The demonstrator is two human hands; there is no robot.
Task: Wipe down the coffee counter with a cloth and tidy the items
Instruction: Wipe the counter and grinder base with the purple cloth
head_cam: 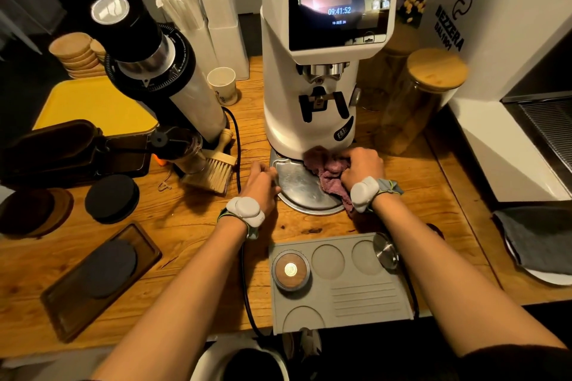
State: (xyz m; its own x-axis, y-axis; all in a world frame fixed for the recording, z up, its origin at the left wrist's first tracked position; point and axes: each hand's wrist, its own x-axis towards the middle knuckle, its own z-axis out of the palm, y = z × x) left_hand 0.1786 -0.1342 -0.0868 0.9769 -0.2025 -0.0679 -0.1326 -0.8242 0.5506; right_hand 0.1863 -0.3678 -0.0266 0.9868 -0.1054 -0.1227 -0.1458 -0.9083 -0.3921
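While the right hand (pixel 363 165) bunched a purple cloth (pixel 329 172) against the foot of the white grinder (pixel 309 120), the left hand (pixel 261 178) curled closed on the rim of the round metal tray (pixel 298 187) under it, steadying it. By my guess the job was at an early stage: the wooden table (pixel 192 226) showed no wiped stretch I could tell, and the brush (pixel 216 168), dark coasters (pixel 111 198) and grey tamping mat (pixel 365 297) lay scattered, not tidied

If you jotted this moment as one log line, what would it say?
step: wiping grinder tray | right hand: grip on purple cloth, at base of white grinder | left hand: steadying metal tray edge | brush: untouched
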